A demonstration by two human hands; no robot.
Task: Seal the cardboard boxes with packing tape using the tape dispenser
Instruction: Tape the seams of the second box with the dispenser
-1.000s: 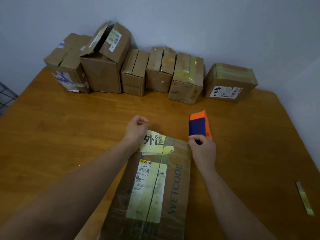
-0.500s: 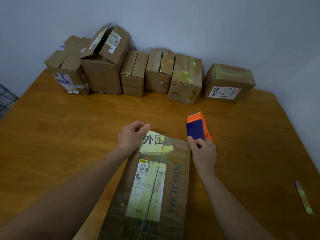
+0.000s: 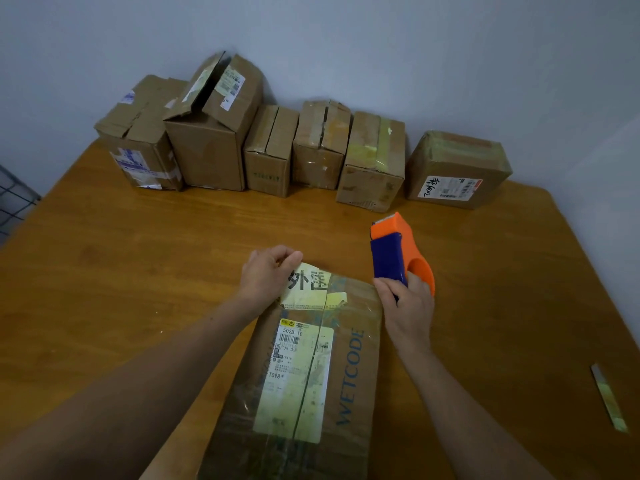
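Observation:
A long cardboard box (image 3: pixel 349 375) with a yellowed shipping label and the word WETCODE lies on the wooden table (image 3: pixel 121 271) right in front of me. My left hand (image 3: pixel 266 271) rests at the box's far left corner, its fingers curled and pinching the far edge of a yellow sticker there. My right hand (image 3: pixel 407 303) grips the orange and blue tape dispenser (image 3: pixel 398 254) at the box's far right corner. The dispenser's blade end points away from me.
Several cardboard boxes (image 3: pixel 207 143) stand in a row along the wall at the table's far edge, one with raised flaps. A loose strip of tape (image 3: pixel 609 398) lies near the table's right edge. A wire grid (image 3: pixel 14 202) shows at the left.
My left hand's fingers opened briefly and have curled again on the sticker's edge. The dispenser has shifted slightly in my right hand, now showing more of its orange side.

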